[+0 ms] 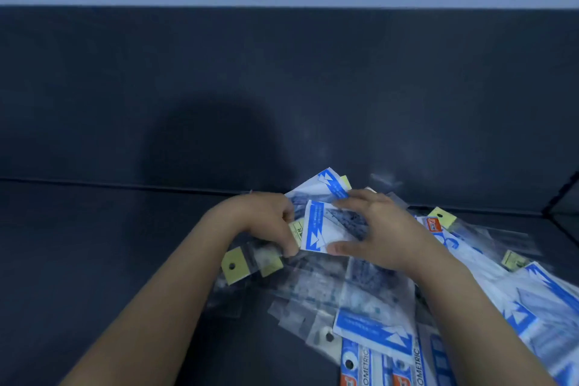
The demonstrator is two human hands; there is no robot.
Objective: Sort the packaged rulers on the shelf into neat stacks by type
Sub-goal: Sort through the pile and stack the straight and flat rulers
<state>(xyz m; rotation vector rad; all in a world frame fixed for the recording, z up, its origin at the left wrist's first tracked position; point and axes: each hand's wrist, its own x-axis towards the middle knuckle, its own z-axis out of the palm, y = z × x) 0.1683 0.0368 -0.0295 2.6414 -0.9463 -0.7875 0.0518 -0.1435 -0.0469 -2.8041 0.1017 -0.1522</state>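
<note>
Blue-and-white plastic ruler packet (326, 229) sits mid-frame, fingers of my left hand (269, 222) and right hand (382, 229) gripping its edges above the jumbled pile (369, 301). I'm mid-pick; next, lay it on the dark shelf (125, 260), frame left.

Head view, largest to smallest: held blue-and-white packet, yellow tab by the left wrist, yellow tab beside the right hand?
1. Blue-and-white packet
2. Left yellow tab, nearer the camera
3. Right yellow tab; tabs' true order unsure

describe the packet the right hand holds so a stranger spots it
On the dark shelf, a pile of packaged rulers lies at right. At its far end the right hand pinches a white packet with a blue band on its left edge, unlike the clear yellow-tabbed packs beside it.
</note>
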